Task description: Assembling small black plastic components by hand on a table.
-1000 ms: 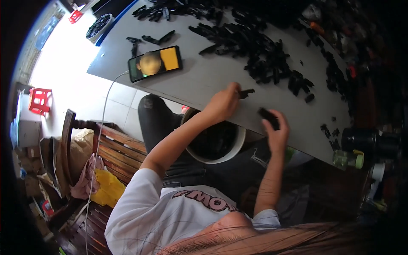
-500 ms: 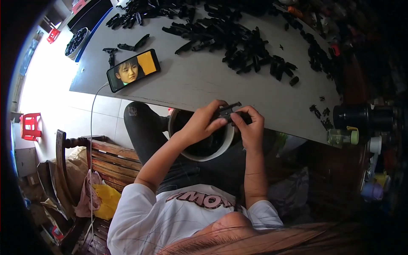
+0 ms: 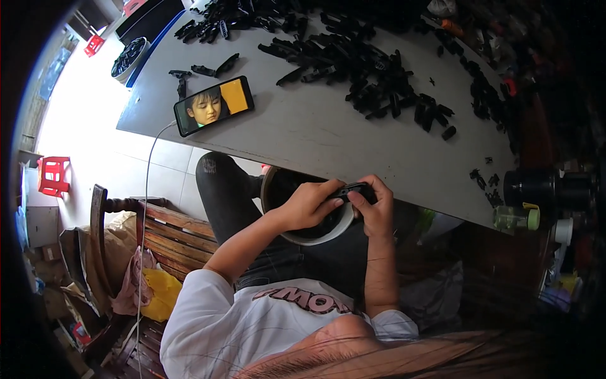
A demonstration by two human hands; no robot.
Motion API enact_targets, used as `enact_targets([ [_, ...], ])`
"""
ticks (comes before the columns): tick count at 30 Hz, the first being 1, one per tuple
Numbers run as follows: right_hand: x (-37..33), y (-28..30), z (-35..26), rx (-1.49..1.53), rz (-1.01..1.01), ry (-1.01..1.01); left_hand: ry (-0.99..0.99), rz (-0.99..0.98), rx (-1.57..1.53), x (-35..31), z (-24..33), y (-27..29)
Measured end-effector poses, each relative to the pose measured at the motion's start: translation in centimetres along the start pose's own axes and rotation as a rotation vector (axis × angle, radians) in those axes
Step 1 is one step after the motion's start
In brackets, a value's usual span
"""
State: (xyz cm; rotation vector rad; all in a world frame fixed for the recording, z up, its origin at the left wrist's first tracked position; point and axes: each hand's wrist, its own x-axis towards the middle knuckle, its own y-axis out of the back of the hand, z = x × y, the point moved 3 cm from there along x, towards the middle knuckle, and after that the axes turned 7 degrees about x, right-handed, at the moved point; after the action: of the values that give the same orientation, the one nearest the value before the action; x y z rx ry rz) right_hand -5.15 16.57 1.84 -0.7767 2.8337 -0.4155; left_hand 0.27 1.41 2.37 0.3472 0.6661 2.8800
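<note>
Over the near table edge my two hands meet around a black elongated plastic part. My left hand is closed on its left end with thumb and fingers. At its right end my right hand grips it, thumb pressed on the near side. The fingers hide much of the part, so its exact kind cannot be told. Below my hands, between my legs, is a round bucket with a pale rim and a dark inside. A big heap of similar black plastic parts lies farther back on the grey table.
A phone with a lit screen stands tilted at the left, its white cable hanging past the table edge. Small black pieces, a green-lidded clear container and a dark cylinder are at the right. A wooden bench is at my left.
Both hands have come down slightly, and the black pieces between them, earlier spread at an angle, now sit together as one compact shape. The whole view has shifted a little.
</note>
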Motion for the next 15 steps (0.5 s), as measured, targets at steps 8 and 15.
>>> enact_targets([
  [8,-2.2,-0.4,3.7,-0.393,0.076,0.069,-0.128,0.492,0.614,7.5,-4.0,7.8],
  [15,2.1,1.1,-2.8,-0.787,0.186,0.462,0.14,0.556,1.047,13.2,-10.1,9.6],
])
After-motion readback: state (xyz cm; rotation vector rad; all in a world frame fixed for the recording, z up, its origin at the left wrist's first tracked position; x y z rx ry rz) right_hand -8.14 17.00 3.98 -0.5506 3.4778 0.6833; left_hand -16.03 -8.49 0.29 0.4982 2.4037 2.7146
